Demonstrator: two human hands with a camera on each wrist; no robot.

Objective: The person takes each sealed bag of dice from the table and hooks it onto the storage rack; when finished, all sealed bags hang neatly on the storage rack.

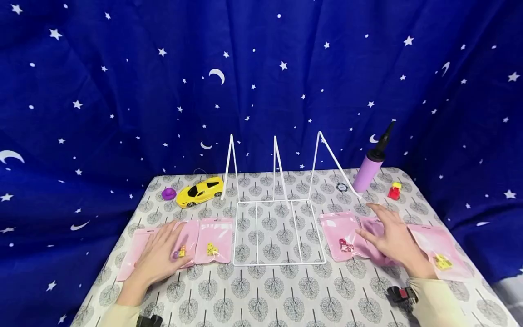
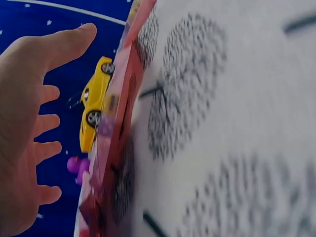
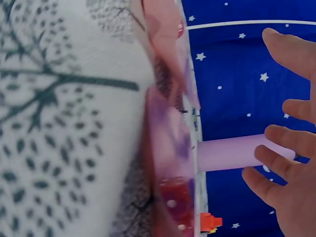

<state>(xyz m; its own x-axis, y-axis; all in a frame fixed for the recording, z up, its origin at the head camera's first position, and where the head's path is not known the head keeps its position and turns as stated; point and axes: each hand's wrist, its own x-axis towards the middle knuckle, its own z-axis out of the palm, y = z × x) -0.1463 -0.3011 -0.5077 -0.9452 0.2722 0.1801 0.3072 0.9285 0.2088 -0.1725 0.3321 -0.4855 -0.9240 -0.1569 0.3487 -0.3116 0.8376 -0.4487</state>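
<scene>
0 items held by L hand (image 1: pixel 160 253) & R hand (image 1: pixel 393 236), each grip loosely spread abv pink bags (image 1: pixel 215 234).

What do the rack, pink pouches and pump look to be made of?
Rack: probably coated metal wire; thin, evenly white bars with neat bends. Pink pouches: likely thin plastic film, glossy, with bright glare and see-through fronts. Pump: apparently hard plastic, its lilac barrel smooth and evenly coloured; inside parts don't show.
</scene>
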